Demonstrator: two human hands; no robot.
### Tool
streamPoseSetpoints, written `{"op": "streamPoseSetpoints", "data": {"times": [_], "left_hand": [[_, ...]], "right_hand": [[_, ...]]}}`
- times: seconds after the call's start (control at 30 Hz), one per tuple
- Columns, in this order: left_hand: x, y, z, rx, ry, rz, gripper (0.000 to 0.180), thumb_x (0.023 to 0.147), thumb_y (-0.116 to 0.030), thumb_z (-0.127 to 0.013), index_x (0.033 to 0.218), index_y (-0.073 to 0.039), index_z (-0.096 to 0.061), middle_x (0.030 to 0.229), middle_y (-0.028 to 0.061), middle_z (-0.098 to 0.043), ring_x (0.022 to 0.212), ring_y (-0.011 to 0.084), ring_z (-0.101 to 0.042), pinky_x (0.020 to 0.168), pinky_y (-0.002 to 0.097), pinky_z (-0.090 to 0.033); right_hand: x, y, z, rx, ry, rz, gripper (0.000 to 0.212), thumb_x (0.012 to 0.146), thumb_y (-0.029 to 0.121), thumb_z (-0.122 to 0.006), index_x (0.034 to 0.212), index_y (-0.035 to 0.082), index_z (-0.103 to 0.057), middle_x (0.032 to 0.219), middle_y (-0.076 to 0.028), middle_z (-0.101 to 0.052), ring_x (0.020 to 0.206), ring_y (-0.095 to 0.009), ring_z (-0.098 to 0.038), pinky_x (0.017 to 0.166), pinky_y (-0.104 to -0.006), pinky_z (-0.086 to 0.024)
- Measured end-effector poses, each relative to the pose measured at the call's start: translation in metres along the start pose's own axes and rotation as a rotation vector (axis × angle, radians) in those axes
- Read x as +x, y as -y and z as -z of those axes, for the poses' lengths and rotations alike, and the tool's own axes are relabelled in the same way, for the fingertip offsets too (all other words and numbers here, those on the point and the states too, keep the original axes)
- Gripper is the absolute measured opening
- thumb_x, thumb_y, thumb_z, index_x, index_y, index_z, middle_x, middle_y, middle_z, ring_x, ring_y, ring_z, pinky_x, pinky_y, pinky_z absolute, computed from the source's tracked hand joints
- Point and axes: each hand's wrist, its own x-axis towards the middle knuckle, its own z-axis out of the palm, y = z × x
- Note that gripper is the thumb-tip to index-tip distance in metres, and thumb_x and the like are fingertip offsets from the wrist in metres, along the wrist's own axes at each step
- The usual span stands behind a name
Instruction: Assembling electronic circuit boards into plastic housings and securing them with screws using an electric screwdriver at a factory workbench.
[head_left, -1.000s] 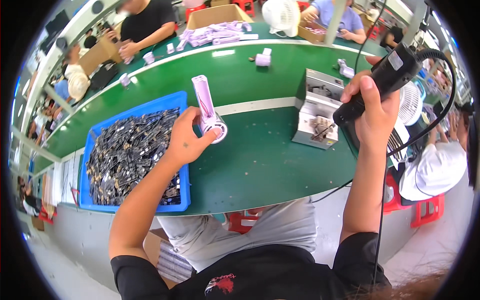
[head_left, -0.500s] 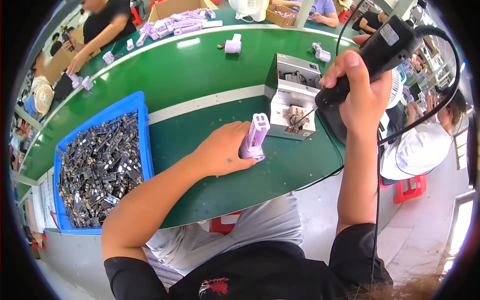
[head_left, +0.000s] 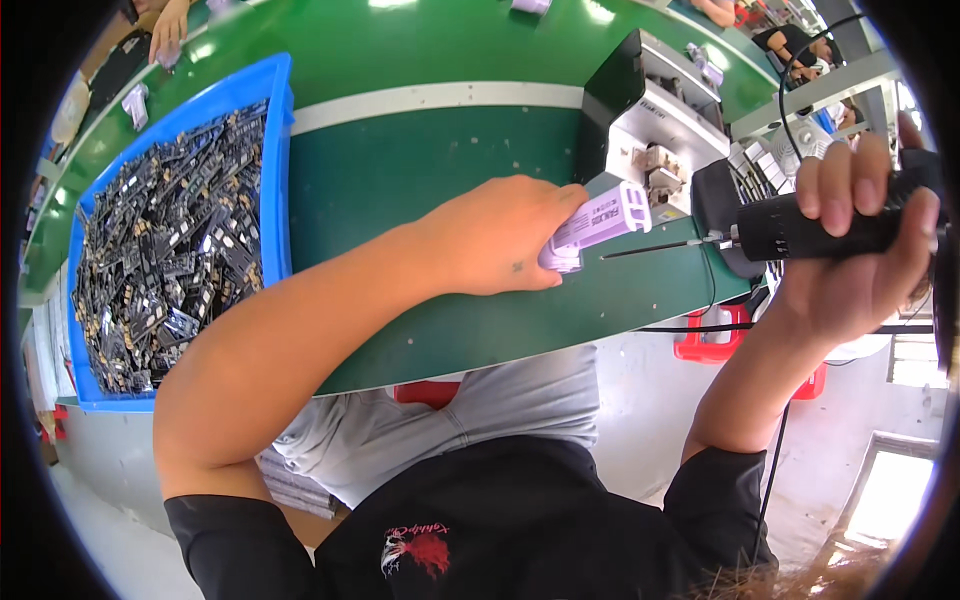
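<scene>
My left hand (head_left: 510, 235) is closed around a light purple plastic housing (head_left: 608, 214), tilted so its slotted end leans to the right. Part of the housing is hidden behind my fingers. In my right hand (head_left: 850, 215) is a black electric screwdriver (head_left: 775, 231), held level with its long thin bit (head_left: 650, 248) pointing left. The bit's tip appears just right of the housing's lower end; whether they touch I cannot tell. Behind the housing stands a silver and black screw feeder (head_left: 660, 125).
To the left, a blue bin (head_left: 281, 170) is piled with small black circuit-board parts (head_left: 180, 260). A white strip (head_left: 440, 97) divides the bench from the green belt behind. More purple housings (head_left: 136, 105) lie there, near another person's hand (head_left: 170, 32). A black cable hangs by my right arm.
My right hand has lowered the screwdriver from beside the feeder, turning its bit toward the housing. My left hand has tipped the housing from nearly upright toward the right. The view has shifted.
</scene>
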Motion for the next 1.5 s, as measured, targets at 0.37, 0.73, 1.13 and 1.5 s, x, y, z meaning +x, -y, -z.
{"op": "streamPoseSetpoints", "data": {"times": [0.37,0.73,1.13,1.5], "left_hand": [[-0.004,0.001,-0.007,-0.015,0.018,-0.012,0.051,0.078,-0.019,-0.081,0.118,0.002,-0.055,0.106,0.0188,-0.067,0.104,0.0399,-0.065,0.09,0.0468,-0.053],[0.0,0.003,-0.008,0.0,0.018,-0.028,0.052,0.077,-0.018,-0.082,0.118,0.001,-0.056,0.105,0.0182,-0.067,0.104,0.0398,-0.066,0.09,0.0464,-0.053],[-0.003,0.0,-0.004,-0.005,0.037,0.024,0.057,0.076,-0.018,-0.083,0.121,0.002,-0.055,0.107,0.0205,-0.069,0.102,0.0408,-0.067,0.088,0.0467,-0.054],[-0.002,-0.002,0.001,-0.019,0.064,0.037,0.052,0.075,-0.021,-0.083,0.116,-0.001,-0.057,0.092,0.0209,-0.071,0.09,0.042,-0.07,0.082,0.0487,-0.055]], "right_hand": [[0.001,-0.017,-0.022,0.076,0.113,-0.053,0.053,0.107,0.034,-0.052,0.143,-0.004,-0.042,0.09,-0.004,-0.046,0.072,-0.013,-0.045,0.069,-0.0336,-0.038],[0.001,-0.023,-0.021,0.04,0.055,-0.05,0.053,0.106,0.036,-0.054,0.14,-0.003,-0.045,0.09,-0.004,-0.047,0.072,-0.014,-0.045,0.069,-0.0344,-0.039],[0.003,-0.033,-0.018,0.116,0.175,-0.051,0.04,0.107,0.033,-0.055,0.134,0.004,-0.05,0.088,-0.002,-0.047,0.07,-0.014,-0.046,0.067,-0.034,-0.041],[0.0,-0.038,-0.036,0.07,0.211,0.008,0.042,0.107,0.035,-0.058,0.137,0.006,-0.052,0.086,-0.002,-0.047,0.064,-0.014,-0.047,0.065,-0.0337,-0.043]]}}
